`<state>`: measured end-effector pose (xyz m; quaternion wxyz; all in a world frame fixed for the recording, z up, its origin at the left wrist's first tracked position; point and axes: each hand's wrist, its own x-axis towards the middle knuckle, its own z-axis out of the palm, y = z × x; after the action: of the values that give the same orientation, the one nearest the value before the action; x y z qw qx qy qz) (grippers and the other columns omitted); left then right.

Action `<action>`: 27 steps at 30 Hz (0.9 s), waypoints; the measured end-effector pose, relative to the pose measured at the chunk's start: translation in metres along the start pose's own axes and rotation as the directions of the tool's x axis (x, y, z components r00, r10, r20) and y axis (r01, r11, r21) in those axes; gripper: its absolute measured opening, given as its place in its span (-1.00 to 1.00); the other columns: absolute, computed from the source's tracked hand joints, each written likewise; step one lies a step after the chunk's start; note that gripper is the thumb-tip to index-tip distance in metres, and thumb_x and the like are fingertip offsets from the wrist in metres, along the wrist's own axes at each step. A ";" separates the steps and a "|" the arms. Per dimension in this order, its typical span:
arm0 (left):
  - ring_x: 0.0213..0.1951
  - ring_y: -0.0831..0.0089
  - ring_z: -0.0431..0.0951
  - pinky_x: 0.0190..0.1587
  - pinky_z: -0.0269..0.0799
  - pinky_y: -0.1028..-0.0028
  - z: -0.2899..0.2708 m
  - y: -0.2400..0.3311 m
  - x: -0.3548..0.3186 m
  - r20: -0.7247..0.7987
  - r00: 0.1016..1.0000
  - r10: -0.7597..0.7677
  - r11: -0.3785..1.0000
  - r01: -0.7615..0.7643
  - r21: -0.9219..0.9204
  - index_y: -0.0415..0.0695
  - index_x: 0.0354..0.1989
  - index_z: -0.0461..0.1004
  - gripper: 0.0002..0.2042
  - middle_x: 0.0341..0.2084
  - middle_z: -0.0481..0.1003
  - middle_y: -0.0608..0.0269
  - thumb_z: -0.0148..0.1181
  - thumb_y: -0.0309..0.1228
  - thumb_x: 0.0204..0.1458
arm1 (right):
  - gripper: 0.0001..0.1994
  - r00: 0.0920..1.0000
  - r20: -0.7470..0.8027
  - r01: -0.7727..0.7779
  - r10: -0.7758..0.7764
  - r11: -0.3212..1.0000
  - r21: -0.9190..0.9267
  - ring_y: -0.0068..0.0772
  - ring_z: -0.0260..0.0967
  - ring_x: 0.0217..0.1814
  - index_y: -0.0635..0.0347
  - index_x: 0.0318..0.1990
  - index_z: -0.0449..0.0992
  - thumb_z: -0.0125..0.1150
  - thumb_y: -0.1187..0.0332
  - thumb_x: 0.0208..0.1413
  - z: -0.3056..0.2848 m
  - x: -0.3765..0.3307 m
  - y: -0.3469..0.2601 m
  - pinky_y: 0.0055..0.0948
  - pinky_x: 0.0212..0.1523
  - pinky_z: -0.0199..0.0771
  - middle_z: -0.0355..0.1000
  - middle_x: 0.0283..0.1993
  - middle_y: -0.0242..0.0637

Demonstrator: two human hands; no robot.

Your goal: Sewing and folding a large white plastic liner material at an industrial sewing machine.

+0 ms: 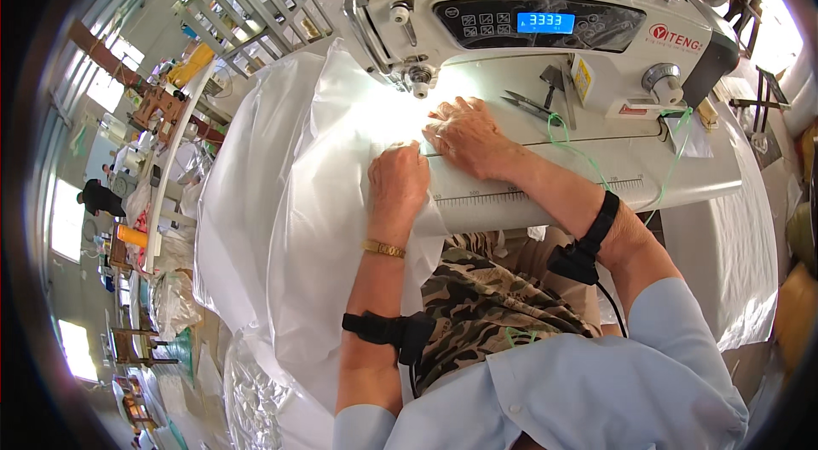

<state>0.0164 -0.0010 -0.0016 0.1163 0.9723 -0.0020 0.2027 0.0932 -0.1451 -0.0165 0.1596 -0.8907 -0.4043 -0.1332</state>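
Observation:
A large white sheet of thin, glossy woven material [298, 186] hangs in folds over the left of the sewing machine's bed [494, 173] and down past my lap. My left hand [399, 180] is closed on its edge near the needle area, knuckles up. Close beside it, my right hand [467, 136] rests palm down at the bed, fingers bent and a little apart, in front of the sewing machine's head [413, 49]. Strong lamp glare washes out the needle, the presser foot and the material by my right fingertips.
On the bed behind my right hand lie thread snips [527, 105] and a small dark tool [552, 85]. Green thread [588, 156] trails over the bed's front edge. A metal rack [256, 2] stands beyond, and a workbench [175, 152] runs along the left.

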 end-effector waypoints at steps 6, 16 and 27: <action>-0.35 0.03 0.54 -0.19 0.40 0.11 0.002 0.000 0.003 -0.032 0.998 -0.053 0.997 0.051 -0.062 -0.25 -0.49 0.50 -0.87 -0.52 0.52 -0.04 0.05 -0.48 -0.04 | -0.71 0.999 0.007 0.035 -0.035 0.995 0.089 -0.09 0.20 0.22 0.03 -0.03 0.52 -0.01 0.23 0.17 -0.003 0.001 -0.001 -0.08 0.22 0.05 0.36 0.13 -0.16; -0.52 0.55 0.48 -0.43 0.43 0.52 -0.076 -0.021 -0.006 0.228 0.969 0.093 0.853 0.040 -0.521 -0.21 -0.08 0.55 -0.75 -0.47 0.58 0.21 0.10 -0.38 0.12 | -0.64 0.993 -0.015 0.121 -0.120 0.983 0.137 -0.18 0.19 0.22 -0.02 0.08 0.50 -0.01 0.13 0.19 -0.004 -0.010 0.014 -0.15 0.27 0.02 0.34 0.18 -0.21; 0.03 0.05 0.42 0.12 0.30 0.23 -0.110 -0.319 -0.074 -0.116 0.957 -0.266 0.947 0.282 0.153 -0.22 0.03 0.45 -0.67 -0.03 0.46 0.00 -0.02 -0.28 0.21 | -0.47 0.991 0.006 0.134 -0.136 0.983 0.125 -0.22 0.18 0.23 0.10 0.11 0.44 0.05 -0.06 0.14 -0.003 -0.003 0.005 -0.17 0.29 0.03 0.35 0.16 -0.23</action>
<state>-0.0783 0.3315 -0.0044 0.0608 0.9588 0.1557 0.2297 0.0949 -0.1515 -0.0162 0.2025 -0.8504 -0.4724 -0.1120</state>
